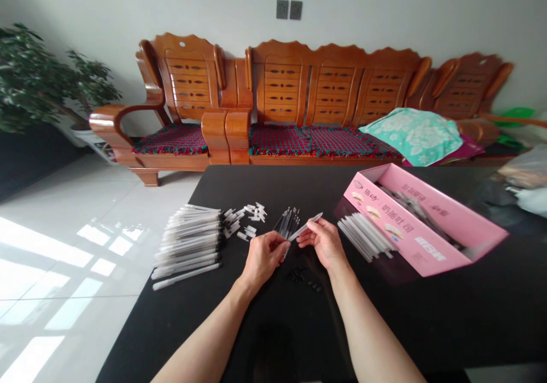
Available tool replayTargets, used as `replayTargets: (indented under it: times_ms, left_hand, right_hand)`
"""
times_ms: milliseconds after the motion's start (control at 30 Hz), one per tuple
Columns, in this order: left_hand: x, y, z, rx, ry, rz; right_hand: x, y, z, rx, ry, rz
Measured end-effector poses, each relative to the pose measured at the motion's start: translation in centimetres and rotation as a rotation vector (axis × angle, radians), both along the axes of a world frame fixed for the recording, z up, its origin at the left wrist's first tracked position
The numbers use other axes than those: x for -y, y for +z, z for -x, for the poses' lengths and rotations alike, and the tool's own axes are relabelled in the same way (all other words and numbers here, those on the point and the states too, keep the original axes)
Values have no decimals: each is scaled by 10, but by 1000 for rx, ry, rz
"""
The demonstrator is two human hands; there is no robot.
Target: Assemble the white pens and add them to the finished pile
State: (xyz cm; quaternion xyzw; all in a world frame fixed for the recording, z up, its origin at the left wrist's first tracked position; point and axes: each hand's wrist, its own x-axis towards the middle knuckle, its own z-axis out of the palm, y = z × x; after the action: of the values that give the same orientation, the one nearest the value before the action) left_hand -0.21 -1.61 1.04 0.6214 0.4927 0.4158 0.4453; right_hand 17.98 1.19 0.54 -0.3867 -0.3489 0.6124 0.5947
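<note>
A translucent white pen barrel slants between my two hands above the black table. My left hand pinches its lower end, and the fingers of my right hand are closed around it nearer the upper tip. Just behind them lies a bunch of dark-tipped pen refills, partly hidden by my left hand. Small black plugs are scattered on the near side of my hands. Clear pen caps lie in loose groups to the left. Beside my right hand is a row of white barrels.
A stack of capped pens covers the table's left side. On the right stands an open pink box with things inside. The black table ends at the left above a tiled floor. Wooden seats line the wall behind.
</note>
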Motion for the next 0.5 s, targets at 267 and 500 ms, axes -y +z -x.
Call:
replayTargets:
  times_ms: [267,500]
  left_hand:
    - [-24,5,42,-467,326,-410]
    - [-40,-15,64,-717,200,-471]
  right_hand:
    - [-4,-2,-12,-101,-51,-39]
    - [-2,-3,-12,-53,20,-27]
